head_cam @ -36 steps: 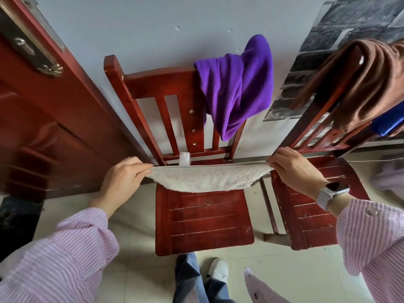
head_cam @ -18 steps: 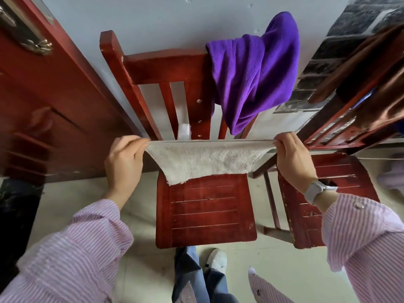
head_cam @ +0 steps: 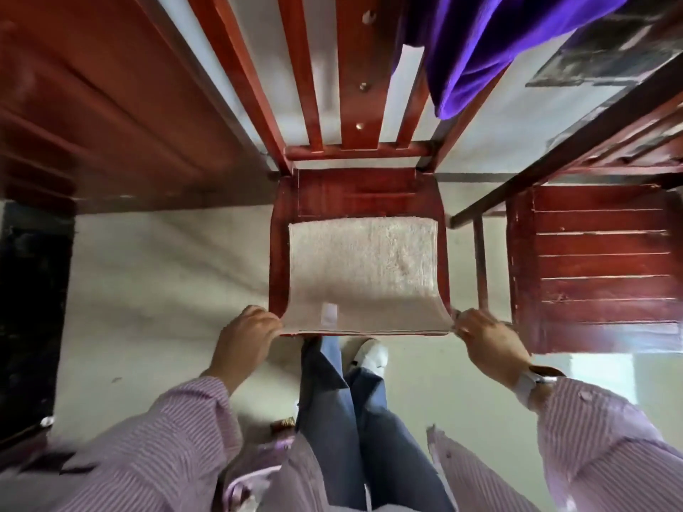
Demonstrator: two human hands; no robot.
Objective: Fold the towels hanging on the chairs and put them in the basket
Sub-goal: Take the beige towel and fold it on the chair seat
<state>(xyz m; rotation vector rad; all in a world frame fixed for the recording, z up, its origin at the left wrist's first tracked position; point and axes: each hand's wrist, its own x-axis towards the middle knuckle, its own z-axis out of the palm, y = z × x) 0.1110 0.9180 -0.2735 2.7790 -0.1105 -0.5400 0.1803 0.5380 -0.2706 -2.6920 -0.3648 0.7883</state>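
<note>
Head view: I saw the beige towel [head_cam: 364, 269] spread flat on the red chair seat [head_cam: 360, 192]. My left hand [head_cam: 245, 336] pinched its near left corner, right hand [head_cam: 488, 341] pinched the near right corner. Purple towel [head_cam: 491, 49] hung on the chair back.

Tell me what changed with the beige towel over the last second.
The beige towel, earlier stretched in the air, now lies on the chair seat. Left hand and right hand moved down, still pinching its near corners. The purple towel stayed on the chair back.
</note>
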